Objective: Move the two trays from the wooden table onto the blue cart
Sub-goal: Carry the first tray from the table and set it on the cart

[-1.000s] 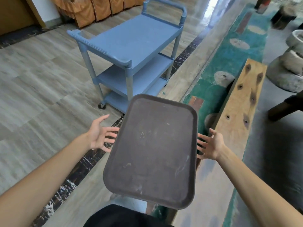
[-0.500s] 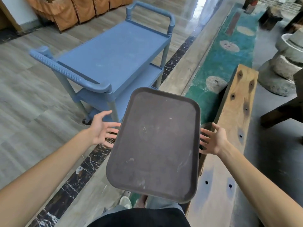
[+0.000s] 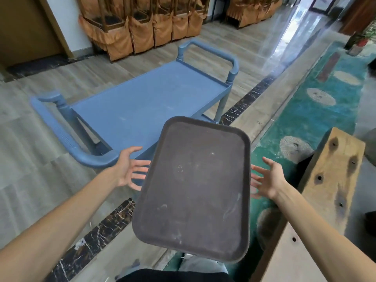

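Observation:
A dark brown rectangular tray (image 3: 193, 190) hangs level in front of me, its far short edge over the near corner of the blue cart (image 3: 152, 104). My left hand (image 3: 130, 169) is at the tray's left long edge, palm up, fingers straight and reaching under it. At the right long edge my right hand (image 3: 268, 178) does the same, fingers spread and tucked beneath. The fingertips of both hands are hidden under the tray. The cart's top shelf is bare. Only this one tray is in view.
The cart has a curved handle at its near left end (image 3: 85, 155) and another at the far end (image 3: 207, 49). A wooden plank (image 3: 333, 180) with dark knots lies to my right. Stacked chairs with orange covers (image 3: 142, 29) line the back wall.
I have walked closer to the cart, which now sits larger and more central. The tray's far edge has come over the cart's near corner. Both hands keep the same hold.

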Demonstrator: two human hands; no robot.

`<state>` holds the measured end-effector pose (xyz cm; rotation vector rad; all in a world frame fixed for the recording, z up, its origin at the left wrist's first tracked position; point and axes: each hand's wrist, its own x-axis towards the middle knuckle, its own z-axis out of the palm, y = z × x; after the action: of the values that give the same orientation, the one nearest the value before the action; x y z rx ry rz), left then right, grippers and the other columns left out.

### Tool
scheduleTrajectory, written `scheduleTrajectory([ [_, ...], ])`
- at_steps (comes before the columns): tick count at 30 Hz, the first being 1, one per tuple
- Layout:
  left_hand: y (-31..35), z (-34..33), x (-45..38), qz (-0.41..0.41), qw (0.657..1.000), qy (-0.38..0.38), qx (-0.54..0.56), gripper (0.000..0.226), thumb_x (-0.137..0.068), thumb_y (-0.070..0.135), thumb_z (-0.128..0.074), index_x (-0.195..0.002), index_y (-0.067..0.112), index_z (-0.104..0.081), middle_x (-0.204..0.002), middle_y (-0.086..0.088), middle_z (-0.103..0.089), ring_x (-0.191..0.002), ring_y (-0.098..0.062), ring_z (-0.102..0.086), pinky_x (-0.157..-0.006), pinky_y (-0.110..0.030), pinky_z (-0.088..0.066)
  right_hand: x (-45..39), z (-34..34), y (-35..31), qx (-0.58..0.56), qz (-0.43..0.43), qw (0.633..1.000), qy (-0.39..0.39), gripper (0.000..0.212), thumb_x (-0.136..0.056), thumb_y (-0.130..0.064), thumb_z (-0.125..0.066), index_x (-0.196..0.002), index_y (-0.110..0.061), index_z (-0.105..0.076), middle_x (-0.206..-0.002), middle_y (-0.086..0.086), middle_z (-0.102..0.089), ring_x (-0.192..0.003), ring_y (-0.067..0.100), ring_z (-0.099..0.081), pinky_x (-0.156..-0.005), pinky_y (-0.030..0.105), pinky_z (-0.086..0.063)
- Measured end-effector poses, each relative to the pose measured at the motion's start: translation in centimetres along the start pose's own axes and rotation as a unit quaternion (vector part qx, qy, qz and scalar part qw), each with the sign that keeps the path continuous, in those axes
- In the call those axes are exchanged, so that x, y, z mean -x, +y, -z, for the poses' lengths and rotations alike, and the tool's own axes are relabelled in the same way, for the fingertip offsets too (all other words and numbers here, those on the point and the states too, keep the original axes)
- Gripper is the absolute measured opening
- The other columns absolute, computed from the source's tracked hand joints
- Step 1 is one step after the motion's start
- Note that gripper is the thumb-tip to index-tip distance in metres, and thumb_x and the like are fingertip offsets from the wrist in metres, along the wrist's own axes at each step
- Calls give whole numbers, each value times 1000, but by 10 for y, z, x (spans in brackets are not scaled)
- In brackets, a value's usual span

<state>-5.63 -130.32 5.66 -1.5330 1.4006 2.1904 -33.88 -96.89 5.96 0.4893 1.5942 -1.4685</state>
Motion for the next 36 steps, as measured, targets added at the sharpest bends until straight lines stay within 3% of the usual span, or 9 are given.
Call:
scheduleTrajectory([
  [3,23,-9,-16,-1,999,14,33,74,-73,66,-52,-115,9,-73,-118,-16,-70,-108,-36,-63,-100,-66,-42,-26,-10,-48,21,0,1000,-13,48,-89,-57,-47,-115,-20,-62,-114,6,-52,-102,26,-50,-90,56,-39],
  [6,41,-10,-31,-1,998,11,62,75,-73,66,-52,-116,9,-73,-119,-16,-70,-113,-37,-63,-97,-66,-45,-51,-24,-90,46,3,998,-37,45,-88,-57,-48,-107,-20,-63,-108,5,-52,-103,26,-49,-93,58,-38],
  [9,60,-5,-46,-1,997,17,80,75,-73,65,-53,-119,9,-71,-116,-14,-68,-106,-35,-63,-92,-64,-48,-77,-46,-122,77,0,996,-52,46,-88,-58,-47,-104,-20,-66,-96,4,-57,-94,25,-51,-96,56,-35],
  [14,90,19,-67,2,994,14,109,78,-71,66,-55,-119,8,-72,-101,-13,-71,-90,-33,-68,-83,-62,-53,-115,-98,-157,113,-12,991,-67,45,-88,-58,-46,-105,-21,-66,-96,3,-62,-87,23,-57,-76,44,-42],
  [19,125,62,-97,-6,991,21,130,79,-71,68,-53,-118,8,-73,-93,-10,-71,-83,-31,-67,-80,-59,-54,-159,-167,-188,143,-22,986,-87,40,-85,-56,-50,-100,-22,-64,-97,3,-61,-88,23,-56,-76,43,-43],
  [28,175,145,-137,-22,980,71,186,84,-71,73,-50,-120,9,-72,-96,-11,-70,-90,-32,-67,-81,-58,-53,-225,-318,-243,232,-8,963,-138,43,-87,-56,-51,-102,-20,-69,-99,4,-65,-89,24,-60,-75,44,-46],
  [32,181,177,-137,-10,971,115,208,85,-69,74,-48,-121,9,-70,-93,-10,-69,-88,-32,-65,-79,-54,-51,-243,-375,-247,260,-27,953,-156,47,-87,-56,-49,-106,-19,-71,-103,6,-65,-95,26,-60,-83,51,-46],
  [36,178,201,-134,-9,966,158,203,90,-69,77,-45,-121,8,-69,-85,-8,-66,-84,-30,-59,-78,-52,-49,-259,-426,-240,287,-40,939,-184,48,-88,-57,-49,-106,-17,-71,-105,8,-64,-95,28,-60,-80,51,-49],
])
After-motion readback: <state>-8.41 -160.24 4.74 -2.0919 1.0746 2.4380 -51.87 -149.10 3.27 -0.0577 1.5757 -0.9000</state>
